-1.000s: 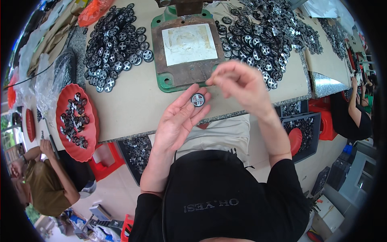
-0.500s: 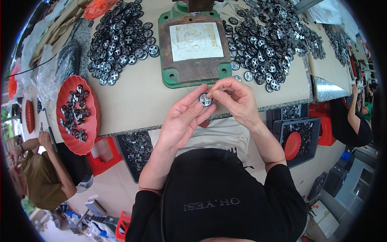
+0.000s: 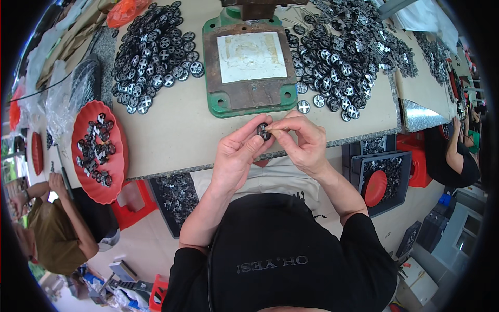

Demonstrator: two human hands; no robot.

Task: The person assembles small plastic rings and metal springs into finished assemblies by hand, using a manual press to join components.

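In the head view, both hands meet just in front of the green press base (image 3: 216, 105), above the near edge of the tabletop (image 3: 171, 140). The left hand (image 3: 235, 156) grips a small dark wheel (image 3: 263, 132) between thumb and fingers, tilted. The right hand (image 3: 304, 141) has thumb and forefinger pinched together at the wheel's face — anything between them is too small to tell. Beyond, a wheel pile (image 3: 156, 57) lies left of the base; another pile of wheels (image 3: 328, 70) lies right, running into heaped metal parts (image 3: 358, 34). A scalloped red dish (image 3: 113, 190) stands far left — small dark parts (image 3: 96, 148) inside.
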